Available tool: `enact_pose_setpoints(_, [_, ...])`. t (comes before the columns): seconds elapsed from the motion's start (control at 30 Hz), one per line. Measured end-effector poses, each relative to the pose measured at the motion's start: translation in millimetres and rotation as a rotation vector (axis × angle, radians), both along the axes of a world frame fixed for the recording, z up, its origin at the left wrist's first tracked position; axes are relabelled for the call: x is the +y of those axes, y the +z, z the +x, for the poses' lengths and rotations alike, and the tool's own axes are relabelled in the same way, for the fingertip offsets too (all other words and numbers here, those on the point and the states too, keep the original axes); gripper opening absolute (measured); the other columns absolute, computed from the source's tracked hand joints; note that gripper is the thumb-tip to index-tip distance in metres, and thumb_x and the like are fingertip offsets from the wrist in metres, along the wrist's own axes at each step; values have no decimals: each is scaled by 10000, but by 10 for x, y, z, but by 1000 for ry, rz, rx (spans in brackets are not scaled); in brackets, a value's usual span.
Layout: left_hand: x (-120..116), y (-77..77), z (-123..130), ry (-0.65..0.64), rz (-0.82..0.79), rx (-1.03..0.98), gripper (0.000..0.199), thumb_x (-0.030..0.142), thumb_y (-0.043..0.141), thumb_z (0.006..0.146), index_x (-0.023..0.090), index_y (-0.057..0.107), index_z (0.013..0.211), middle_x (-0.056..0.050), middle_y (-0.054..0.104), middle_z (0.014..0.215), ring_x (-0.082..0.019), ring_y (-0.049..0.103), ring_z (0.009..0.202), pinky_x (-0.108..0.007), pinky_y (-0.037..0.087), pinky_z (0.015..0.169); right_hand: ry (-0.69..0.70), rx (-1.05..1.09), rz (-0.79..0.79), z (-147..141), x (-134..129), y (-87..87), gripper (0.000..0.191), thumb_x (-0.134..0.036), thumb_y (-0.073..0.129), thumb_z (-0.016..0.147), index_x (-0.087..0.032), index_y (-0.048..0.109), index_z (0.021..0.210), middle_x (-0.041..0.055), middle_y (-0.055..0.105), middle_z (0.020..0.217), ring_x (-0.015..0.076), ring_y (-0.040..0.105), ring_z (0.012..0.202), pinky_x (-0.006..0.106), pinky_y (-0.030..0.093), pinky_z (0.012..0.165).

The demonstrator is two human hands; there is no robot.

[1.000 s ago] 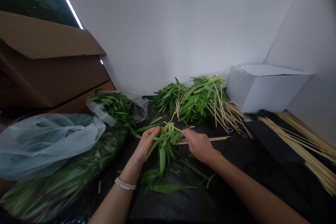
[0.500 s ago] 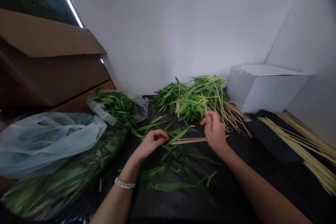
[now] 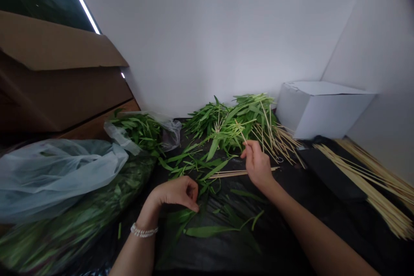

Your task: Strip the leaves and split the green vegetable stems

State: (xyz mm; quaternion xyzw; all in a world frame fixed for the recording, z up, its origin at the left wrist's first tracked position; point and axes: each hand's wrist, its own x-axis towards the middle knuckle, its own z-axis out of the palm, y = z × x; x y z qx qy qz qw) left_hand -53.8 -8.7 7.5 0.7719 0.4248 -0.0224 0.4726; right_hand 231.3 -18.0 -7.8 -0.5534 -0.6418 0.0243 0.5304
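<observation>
My right hand (image 3: 258, 161) pinches a thin wooden skewer (image 3: 242, 134), whose upper end reaches into pale green stems at the front of a heap of leafy greens (image 3: 223, 127). Beneath that hand several skewers (image 3: 229, 174) lie side by side on the black plastic sheet (image 3: 274, 233). My left hand (image 3: 181, 192), with a beaded bracelet at its wrist, is bent downward over loose leaves, its fingertips together; whether it grips a leaf is hard to make out. A long loose leaf (image 3: 210, 230) rests just in front of it.
At the left are a whitish plastic bag (image 3: 61, 177), bagged greens (image 3: 137, 131) and a cardboard box (image 3: 64, 90). On the right stand a white box (image 3: 333, 110), a black flat object (image 3: 333, 174) and bundles of skewers (image 3: 371, 194). A white wall closes off the back.
My left hand has moved down and toward me, away from the lying skewers. My right hand has shifted slightly left, and its skewer now tilts left. The view has turned slightly.
</observation>
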Motion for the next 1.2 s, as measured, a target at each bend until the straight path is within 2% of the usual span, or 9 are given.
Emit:
enact_pose_setpoints(0.23, [-103, -17, 122, -98, -45, -44, 171, 305, 754, 624, 157, 693, 686, 26, 622, 591, -109, 538, 564, -188, 375, 515, 13, -10, -13, 7, 8, -18, 209, -293, 332, 979, -210, 508, 1054, -19, 646, 688, 159, 630, 624, 260, 415, 656])
enact_pose_setpoints(0.33, [-131, 11, 168, -52, -104, -153, 188, 325, 738, 663, 150, 684, 705, 24, 610, 578, -100, 520, 541, -188, 374, 512, 15, -13, -17, 9, 9, -20, 207, -293, 337, 979, -208, 509, 1057, -22, 646, 685, 156, 627, 614, 258, 413, 646])
enact_pose_setpoints(0.43, [-72, 20, 194, 148, -5, -374, 232, 371, 715, 717, 145, 671, 747, 6, 629, 617, -96, 511, 552, -195, 385, 539, 23, -19, -14, 2, 5, -17, 207, -290, 337, 977, -206, 511, 1051, -20, 644, 682, 155, 627, 616, 257, 419, 650])
enact_pose_setpoints(0.57, [147, -105, 154, 543, 320, -556, 314, 443, 641, 772, 142, 688, 848, -66, 709, 793, -142, 585, 641, -241, 443, 614, 49, -44, -16, -30, -9, -32, 225, -286, 321, 982, -199, 513, 1062, -11, 648, 689, 154, 638, 628, 253, 429, 653])
enact_pose_setpoints(0.67, [312, -249, 30, 800, 581, -503, 372, 461, 593, 780, 152, 691, 961, -86, 727, 884, -192, 635, 718, -291, 476, 683, 45, -104, -14, -58, -17, -62, 239, -287, 310, 983, -194, 515, 1064, -7, 649, 687, 161, 644, 629, 254, 429, 638])
enact_pose_setpoints(0.77, [399, -330, -126, 922, 830, -331, 341, 428, 570, 784, 183, 702, 981, -69, 730, 910, -218, 649, 810, -314, 470, 770, 42, -163, 12, -78, -18, -93, 255, -288, 303, 984, -184, 519, 1070, 7, 660, 714, 165, 652, 640, 255, 432, 636])
enact_pose_setpoints(0.83, [422, -344, -213, 958, 888, -243, 328, 410, 557, 783, 190, 707, 976, -65, 730, 912, -222, 648, 827, -316, 463, 786, 40, -194, 30, -89, -19, -112, 262, -285, 301, 985, -177, 523, 1072, 14, 665, 720, 165, 654, 638, 253, 432, 627])
enact_pose_setpoints(0.97, [451, -363, -308, 989, 817, -206, 332, 392, 531, 780, 176, 708, 959, -74, 733, 893, -212, 649, 814, -298, 462, 757, 30, -265, 58, -115, -27, -151, 281, -283, 288, 992, -168, 534, 1065, 21, 670, 703, 164, 653, 618, 245, 420, 597])
enact_pose_setpoints(1.2, [455, -446, -272, 839, 742, -99, 294, 480, 674, 648, 187, 693, 639, -26, 666, 624, -176, 583, 610, -258, 388, 592, 41, -360, 127, -117, -19, -197, 294, -268, 283, 1000, -163, 554, 1044, 14, 661, 684, 147, 646, 591, 234, 400, 566])
